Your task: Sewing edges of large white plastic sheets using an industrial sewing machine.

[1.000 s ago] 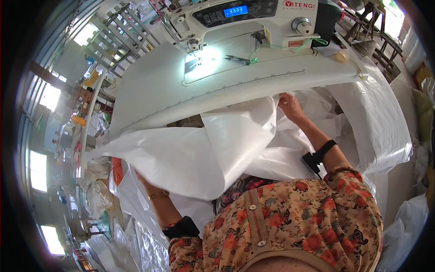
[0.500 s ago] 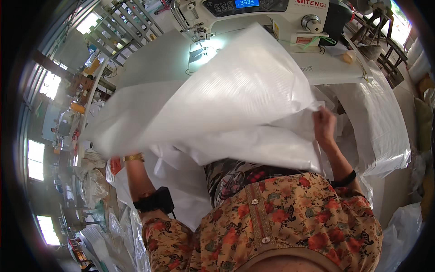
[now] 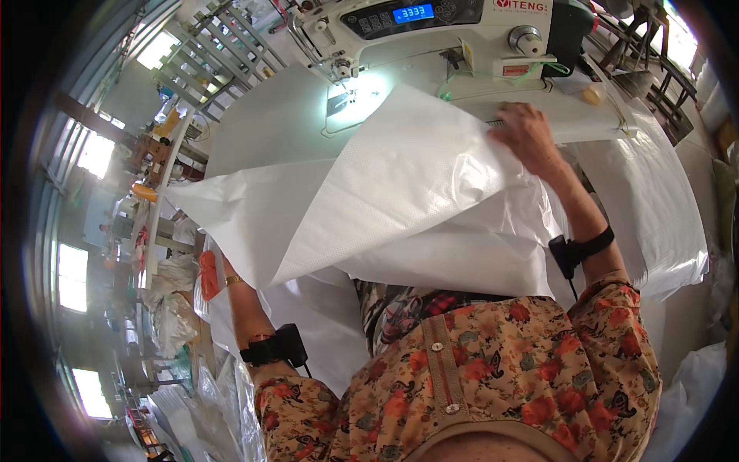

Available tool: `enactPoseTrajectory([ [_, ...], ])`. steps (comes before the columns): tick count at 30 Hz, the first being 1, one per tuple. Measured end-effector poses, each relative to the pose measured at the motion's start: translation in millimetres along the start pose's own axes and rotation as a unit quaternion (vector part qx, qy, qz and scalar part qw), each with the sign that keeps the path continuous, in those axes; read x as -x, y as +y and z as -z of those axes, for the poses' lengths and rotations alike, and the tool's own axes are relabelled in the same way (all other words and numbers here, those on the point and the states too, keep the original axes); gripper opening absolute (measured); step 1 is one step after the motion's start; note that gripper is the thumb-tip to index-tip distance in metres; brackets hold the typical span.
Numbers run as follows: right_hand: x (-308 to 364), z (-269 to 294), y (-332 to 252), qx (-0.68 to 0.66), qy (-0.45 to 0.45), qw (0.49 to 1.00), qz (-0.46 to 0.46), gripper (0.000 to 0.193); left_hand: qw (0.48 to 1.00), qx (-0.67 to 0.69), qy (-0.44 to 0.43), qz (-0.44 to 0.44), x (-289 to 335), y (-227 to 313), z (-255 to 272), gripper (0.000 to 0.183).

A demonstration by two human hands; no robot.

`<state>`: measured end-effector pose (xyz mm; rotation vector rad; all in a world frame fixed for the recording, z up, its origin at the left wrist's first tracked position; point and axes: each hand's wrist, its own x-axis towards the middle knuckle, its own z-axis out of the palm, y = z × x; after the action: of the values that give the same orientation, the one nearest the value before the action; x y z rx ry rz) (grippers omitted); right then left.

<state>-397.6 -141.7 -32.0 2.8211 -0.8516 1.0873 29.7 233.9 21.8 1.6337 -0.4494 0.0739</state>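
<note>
Status: looks like early days — the white sheet (image 3: 385,181) is up over the front of the table (image 3: 265,127), but folded across itself, not flat. Its top corner sits near the lit needle area of the sewing machine (image 3: 454,25), off to the right, not under the needle. No seam can be made out on it. Left, as judged from this: flattening, lining up, and any stitching.

Right hand (image 3: 527,138): over the table at the sheet's right edge, fingers half-curled, tips blurred — can't tell if it pinches the sheet or just brushes it. Left hand (image 3: 229,268): mostly hidden behind the sheet's left part; can't tell how open it is or what it has hold of.

Count: one machine, one table, one sheet between the hands. One more pale sheet (image 3: 650,204) hangs at right; layers below can't be counted. Two black wrist straps (image 3: 273,346), one per arm. One gold bracelet (image 3: 233,279), left wrist. One orange bundle (image 3: 208,277) just beside the left hand.
</note>
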Motion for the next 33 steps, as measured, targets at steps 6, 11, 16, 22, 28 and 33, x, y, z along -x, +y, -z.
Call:
enactPoseTrajectory([
  [6,6.0,-8.0,-43.1,-0.170,-0.073,0.978,0.094,0.018,0.998,-0.030,0.056,-0.006,3.5,23.1,36.0,0.029],
  [11,14.2,14.9,-60.2,-0.669,0.037,0.702,-0.243,0.010,0.988,-0.095,0.118,0.019,-50.6,98.0,120.3,0.029],
  [16,17.3,42.8,-92.4,-0.717,0.142,0.626,-0.271,0.011,0.981,-0.191,-0.005,0.019,-122.5,97.3,182.1,0.032],
  [22,52.5,-1.7,-51.1,-0.247,0.144,0.900,-0.329,0.021,0.865,-0.478,-0.123,-0.090,-106.3,-29.8,99.3,0.038],
  [28,42.0,54.4,-52.0,-0.705,0.081,0.660,-0.246,0.020,0.911,-0.401,-0.064,-0.071,-77.2,-44.1,88.9,0.034],
  [33,11.9,20.3,-24.3,-0.452,-0.222,0.863,-0.051,0.029,0.914,-0.388,-0.065,-0.096,-94.0,-39.1,102.9,0.033],
])
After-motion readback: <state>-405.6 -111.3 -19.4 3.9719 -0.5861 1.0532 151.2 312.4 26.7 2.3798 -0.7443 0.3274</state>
